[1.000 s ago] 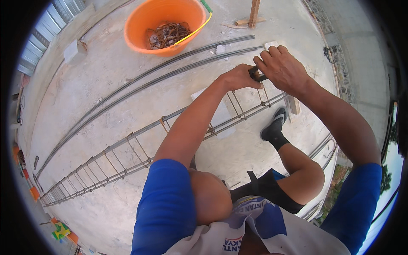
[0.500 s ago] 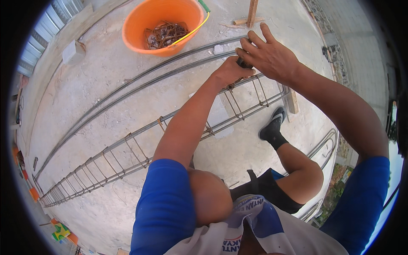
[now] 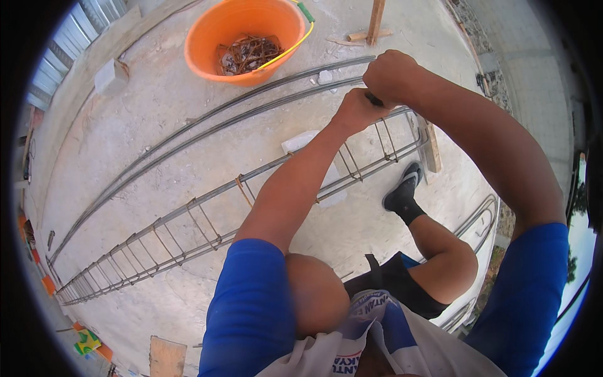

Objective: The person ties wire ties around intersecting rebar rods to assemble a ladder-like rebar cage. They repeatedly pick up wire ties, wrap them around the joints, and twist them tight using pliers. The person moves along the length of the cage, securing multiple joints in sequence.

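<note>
My left hand (image 3: 359,113) is closed above the far right part of a long, narrow rebar cage (image 3: 169,246) lying across the floor. A short dark thing, handle-like, (image 3: 374,98) pokes out between my two hands; the rest of it is hidden. Right against it, my right hand (image 3: 391,75) is curled into a fist, and whatever lies inside those fingers does not show. Thin rectangular stirrups (image 3: 384,139) join the long bars of the cage. One tie or stirrup (image 3: 244,188) looks more orange-brown than the others.
An orange bucket (image 3: 198,53) with rusty wire pieces (image 3: 248,53) stands beyond the cage. Loose long bars (image 3: 207,119) curve between them. A wooden post (image 3: 375,22), a wood block (image 3: 432,147), a pale block (image 3: 112,78) and my shod foot (image 3: 402,188) are around.
The right hand's fingers, spread over the dark thing before, have curled into a fist. Both hands shifted slightly to the right, the right one also lower.
</note>
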A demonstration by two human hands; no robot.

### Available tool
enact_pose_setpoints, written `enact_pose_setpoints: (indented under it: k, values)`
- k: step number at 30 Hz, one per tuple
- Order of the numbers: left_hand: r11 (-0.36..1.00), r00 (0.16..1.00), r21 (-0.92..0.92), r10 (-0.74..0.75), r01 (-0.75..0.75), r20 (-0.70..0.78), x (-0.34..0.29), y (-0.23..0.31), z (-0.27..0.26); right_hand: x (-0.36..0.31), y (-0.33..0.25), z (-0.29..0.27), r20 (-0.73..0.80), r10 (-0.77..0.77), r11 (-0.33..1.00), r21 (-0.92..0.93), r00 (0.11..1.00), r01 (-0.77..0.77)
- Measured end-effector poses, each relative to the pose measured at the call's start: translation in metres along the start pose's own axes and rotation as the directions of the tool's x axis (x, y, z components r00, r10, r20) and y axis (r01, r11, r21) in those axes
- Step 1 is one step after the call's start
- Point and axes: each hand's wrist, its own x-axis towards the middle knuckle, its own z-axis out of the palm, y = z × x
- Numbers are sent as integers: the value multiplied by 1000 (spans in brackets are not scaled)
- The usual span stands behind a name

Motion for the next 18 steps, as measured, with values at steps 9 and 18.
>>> enact_pose_setpoints:
  k: [9,18]
  values:
    - [998,995,39,43,-40,-86,-2,1,2,-3,11,49,-195,-122,969,-238,973,73]
    - [970,919,204,197,-132,-342,-3,-8,28,4,-18,62,-245,-1,955,-288,969,-72]
